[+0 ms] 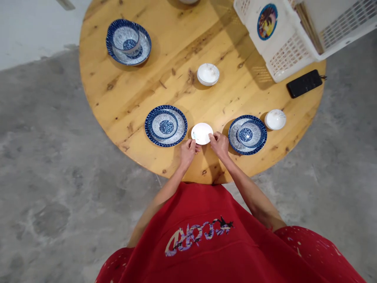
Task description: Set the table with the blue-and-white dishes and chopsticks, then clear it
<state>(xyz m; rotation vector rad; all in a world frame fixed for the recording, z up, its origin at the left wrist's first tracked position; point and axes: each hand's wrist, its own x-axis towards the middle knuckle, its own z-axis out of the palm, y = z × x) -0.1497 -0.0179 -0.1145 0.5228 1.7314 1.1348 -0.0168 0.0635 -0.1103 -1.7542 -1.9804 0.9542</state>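
Note:
A small white dish [201, 133] is between my hands near the table's front edge. My left hand [189, 151] pinches its lower left rim, and my right hand [219, 144] grips its right rim. Whether the dish touches the table I cannot tell. Left of it, a blue-and-white bowl [165, 125] sits on a blue-rimmed plate [183, 131]. To the right, close to my right hand, another patterned bowl [250, 134] stands on a matching plate [234, 142]. A white bowl [276, 119] is just beyond that plate.
On the round wooden table [165, 84] stand white stacked bowls [207, 74] and, at the far left, a patterned bowl [126, 39] in a plate [144, 49]. A white plastic basket [284, 55] holding wooden sticks is at the upper right, beside a black phone [304, 83].

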